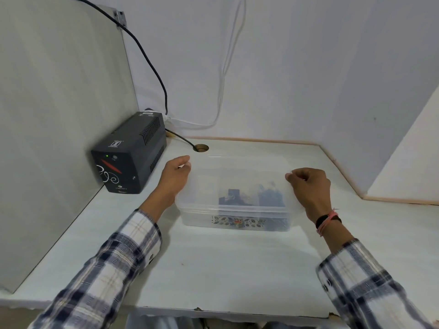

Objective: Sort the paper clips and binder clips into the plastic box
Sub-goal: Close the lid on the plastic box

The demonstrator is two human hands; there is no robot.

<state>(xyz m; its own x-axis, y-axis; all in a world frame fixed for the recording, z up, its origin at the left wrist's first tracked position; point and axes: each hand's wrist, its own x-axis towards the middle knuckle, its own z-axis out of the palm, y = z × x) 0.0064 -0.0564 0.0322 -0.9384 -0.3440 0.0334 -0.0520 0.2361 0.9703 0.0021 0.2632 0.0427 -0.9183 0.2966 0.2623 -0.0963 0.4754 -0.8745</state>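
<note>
Near edge: clear rectangular plastic box (235, 219) on the white desk (213, 269), dark clips (249, 197) inside, long axis left-right. Above it, translucent lid (237, 172), tilted, far edge raised. Left hand (175, 173) and right hand (308, 188) pinch its opposite short ends, about equally near.

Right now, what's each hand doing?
Left hand: shut on the lid, at its left edge.
Right hand: shut on the lid, at its right edge, over the box.
</note>
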